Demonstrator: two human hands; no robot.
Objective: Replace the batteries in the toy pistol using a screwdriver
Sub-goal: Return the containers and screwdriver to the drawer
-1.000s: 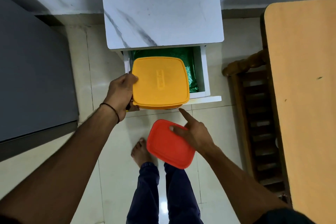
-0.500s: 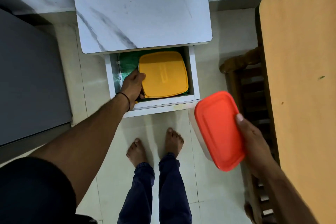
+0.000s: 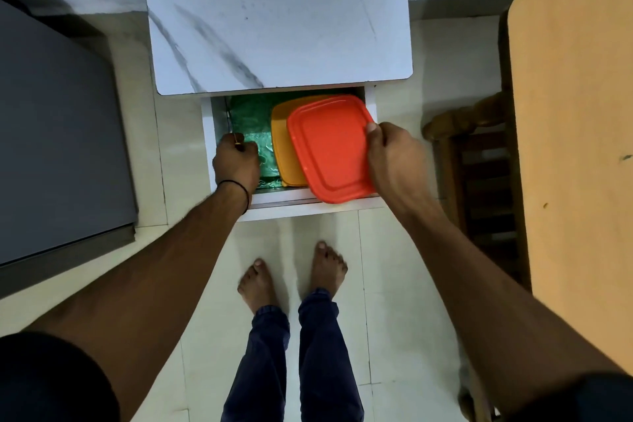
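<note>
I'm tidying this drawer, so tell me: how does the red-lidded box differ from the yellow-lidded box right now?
The red box is held at its right edge by the right hand; the yellow box lies unheld in the drawer. The red box shows nearly its whole lid and overhangs the drawer's front; the yellow box sits inside, mostly hidden under the red one. Both have rounded square lids.

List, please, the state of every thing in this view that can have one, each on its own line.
Drawer: pulled open.
Yellow-lidded box: lid on, lying in the drawer.
Red-lidded box: lid on, tilted, held over the yellow one.
Right hand: grips that box by its edge.
Left hand: inside the drawer, fingers curled; whether it holds anything cannot be told.
</note>
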